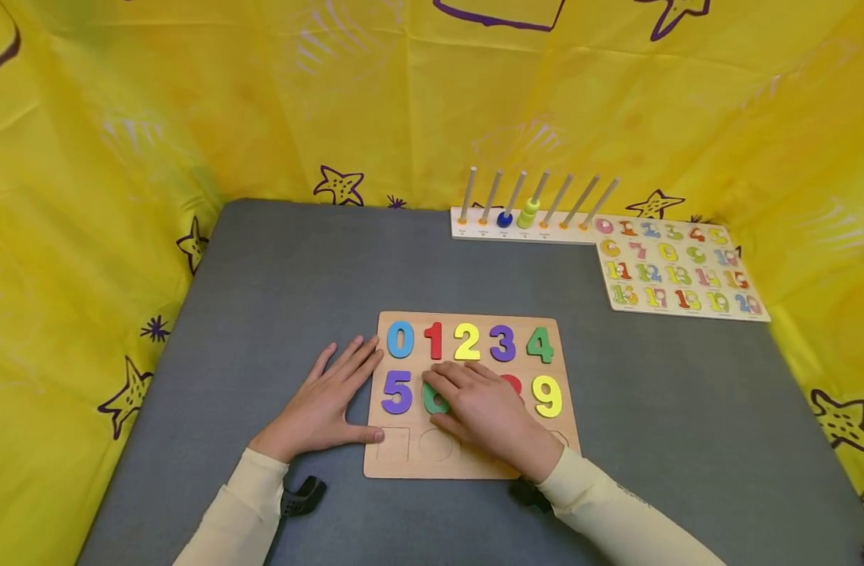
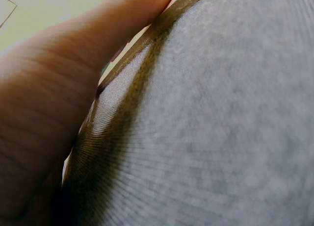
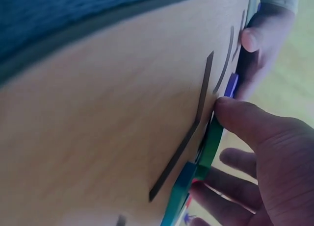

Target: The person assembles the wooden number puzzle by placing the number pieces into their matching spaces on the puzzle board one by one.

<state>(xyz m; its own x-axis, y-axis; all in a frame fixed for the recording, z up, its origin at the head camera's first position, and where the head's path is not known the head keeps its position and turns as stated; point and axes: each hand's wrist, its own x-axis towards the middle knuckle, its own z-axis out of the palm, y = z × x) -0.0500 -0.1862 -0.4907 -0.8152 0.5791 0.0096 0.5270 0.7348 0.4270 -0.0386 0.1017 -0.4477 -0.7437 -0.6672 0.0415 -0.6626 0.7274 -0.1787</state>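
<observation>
A wooden number board (image 1: 439, 470) lies on the table with coloured digits in rows. My left hand (image 1: 318, 409) rests along its left edge, fingers straight and spread, with the thumb on the lower left corner area. Over the middle row, my right hand (image 1: 484, 409) pinches the green six (image 1: 433, 401) between thumb and fingers. In the right wrist view the thumb touches the near side of the green six (image 3: 212, 142), beside a teal digit (image 3: 176, 194). My right hand hides that teal digit in the head view and partly covers the red eight (image 1: 512, 383).
Behind and to the right stands a peg counting stand (image 1: 580, 232) with blue and green rings on two pegs. It meets a second number board (image 1: 615, 303) at the table's right rear. Yellow patterned cloth (image 1: 262, 102) hangs around the grey table (image 1: 297, 275).
</observation>
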